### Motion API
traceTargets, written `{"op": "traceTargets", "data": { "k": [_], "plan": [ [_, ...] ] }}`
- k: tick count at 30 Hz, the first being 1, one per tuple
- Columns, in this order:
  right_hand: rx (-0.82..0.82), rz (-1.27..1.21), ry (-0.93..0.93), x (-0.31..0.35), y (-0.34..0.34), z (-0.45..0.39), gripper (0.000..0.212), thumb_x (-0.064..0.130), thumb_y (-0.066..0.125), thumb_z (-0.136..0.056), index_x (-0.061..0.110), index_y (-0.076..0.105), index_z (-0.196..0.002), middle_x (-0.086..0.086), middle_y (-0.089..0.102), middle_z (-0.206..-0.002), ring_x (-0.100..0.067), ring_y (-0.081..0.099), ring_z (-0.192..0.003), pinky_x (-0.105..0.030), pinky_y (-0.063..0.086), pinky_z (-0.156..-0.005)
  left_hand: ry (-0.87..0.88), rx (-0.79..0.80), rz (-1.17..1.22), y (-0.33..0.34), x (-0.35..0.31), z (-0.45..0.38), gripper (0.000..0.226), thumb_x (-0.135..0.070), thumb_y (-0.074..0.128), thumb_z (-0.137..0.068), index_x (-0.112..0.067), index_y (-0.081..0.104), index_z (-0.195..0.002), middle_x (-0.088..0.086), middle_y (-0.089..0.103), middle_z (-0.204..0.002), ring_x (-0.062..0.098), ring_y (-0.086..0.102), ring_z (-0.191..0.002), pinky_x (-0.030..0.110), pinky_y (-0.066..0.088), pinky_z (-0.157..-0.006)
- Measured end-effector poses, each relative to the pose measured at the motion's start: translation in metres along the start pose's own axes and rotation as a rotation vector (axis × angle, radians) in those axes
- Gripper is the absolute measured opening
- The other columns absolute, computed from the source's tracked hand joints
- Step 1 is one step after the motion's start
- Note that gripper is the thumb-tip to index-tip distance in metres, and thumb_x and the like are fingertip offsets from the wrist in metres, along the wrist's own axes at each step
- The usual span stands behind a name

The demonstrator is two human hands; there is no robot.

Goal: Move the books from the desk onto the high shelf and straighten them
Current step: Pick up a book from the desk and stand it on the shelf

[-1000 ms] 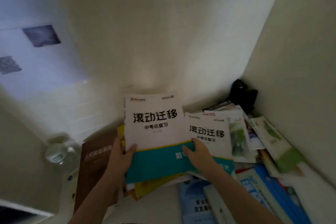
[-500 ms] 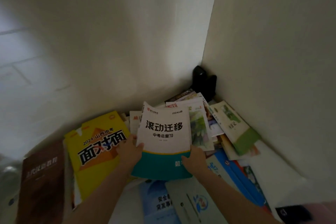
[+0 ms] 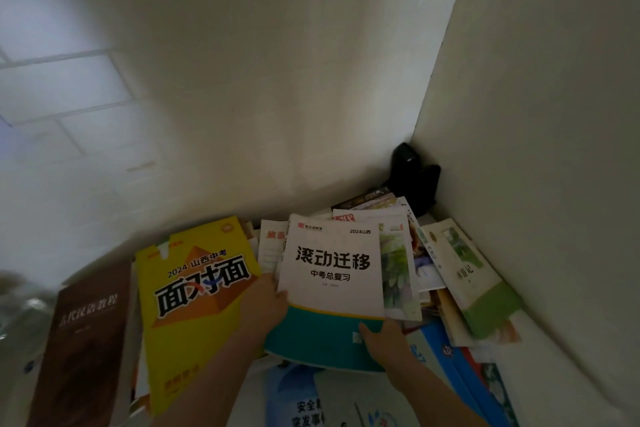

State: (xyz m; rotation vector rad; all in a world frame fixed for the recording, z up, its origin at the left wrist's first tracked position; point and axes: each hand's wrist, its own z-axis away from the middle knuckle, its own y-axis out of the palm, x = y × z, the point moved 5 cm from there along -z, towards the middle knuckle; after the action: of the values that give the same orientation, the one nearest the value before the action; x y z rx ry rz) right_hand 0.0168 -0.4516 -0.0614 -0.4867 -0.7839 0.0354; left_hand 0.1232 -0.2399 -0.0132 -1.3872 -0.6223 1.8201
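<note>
A white-and-teal workbook lies on top of a loose heap of books in the room's corner. My left hand grips its left edge and my right hand holds its lower right corner, thumb on the teal band. To its left lie a yellow workbook and a brown book. To its right a green-and-white book leans against the side wall, with blue books below it. The shelf is out of view.
A black object stands in the far corner behind the heap. White walls close in at the back and on the right. A blurred glassy thing sits at the left edge. More booklets lie near the bottom edge.
The view has swung to the right and closer to the corner. The workbook in my hands has come down onto the heap, covering its twin, and the yellow workbook is now uncovered.
</note>
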Motion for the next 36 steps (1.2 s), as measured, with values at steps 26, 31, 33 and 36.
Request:
{"op": "traceTargets", "data": {
  "k": [26,31,33,36],
  "plan": [
    [0.141,-0.022,-0.412,0.094,0.055,0.051,0.025,0.007,0.061,-0.092,0.013,0.054,-0.115,-0.004,0.059,-0.103,-0.012,0.056,-0.082,-0.020,0.047,-0.066,-0.162,-0.294,0.725,-0.073,0.091,0.072,0.033,-0.021,0.060,-0.094,-0.018,0.049,-0.125,-0.004,0.057,-0.122,0.017,0.055,-0.110,0.035,0.049,-0.093],
    [0.201,0.129,-0.511,0.131,0.096,0.060,0.034,0.006,0.065,-0.089,0.006,0.057,-0.122,-0.009,0.062,-0.117,-0.018,0.057,-0.093,-0.023,0.052,-0.077,-0.341,-0.327,0.765,-0.090,0.141,0.083,0.042,-0.024,0.066,-0.089,-0.015,0.050,-0.127,0.009,0.060,-0.128,0.027,0.057,-0.113,0.049,0.046,-0.101],
    [0.241,0.202,-0.486,0.138,0.105,0.057,0.036,0.009,0.064,-0.091,0.005,0.055,-0.125,-0.004,0.059,-0.114,-0.015,0.054,-0.090,-0.012,0.047,-0.066,-0.424,-0.293,0.533,-0.093,0.154,0.081,0.051,-0.030,0.067,-0.088,-0.014,0.048,-0.132,0.013,0.053,-0.133,0.031,0.050,-0.121,0.046,0.038,-0.108],
    [0.276,0.319,-0.437,0.131,0.112,0.049,0.049,0.023,0.066,-0.091,0.007,0.050,-0.134,-0.008,0.055,-0.132,-0.023,0.054,-0.109,-0.022,0.047,-0.085,-0.463,-0.240,0.476,-0.090,0.161,0.080,0.066,-0.033,0.070,-0.084,-0.013,0.041,-0.140,0.015,0.042,-0.140,0.035,0.041,-0.128,0.046,0.034,-0.111]
  ]
}}
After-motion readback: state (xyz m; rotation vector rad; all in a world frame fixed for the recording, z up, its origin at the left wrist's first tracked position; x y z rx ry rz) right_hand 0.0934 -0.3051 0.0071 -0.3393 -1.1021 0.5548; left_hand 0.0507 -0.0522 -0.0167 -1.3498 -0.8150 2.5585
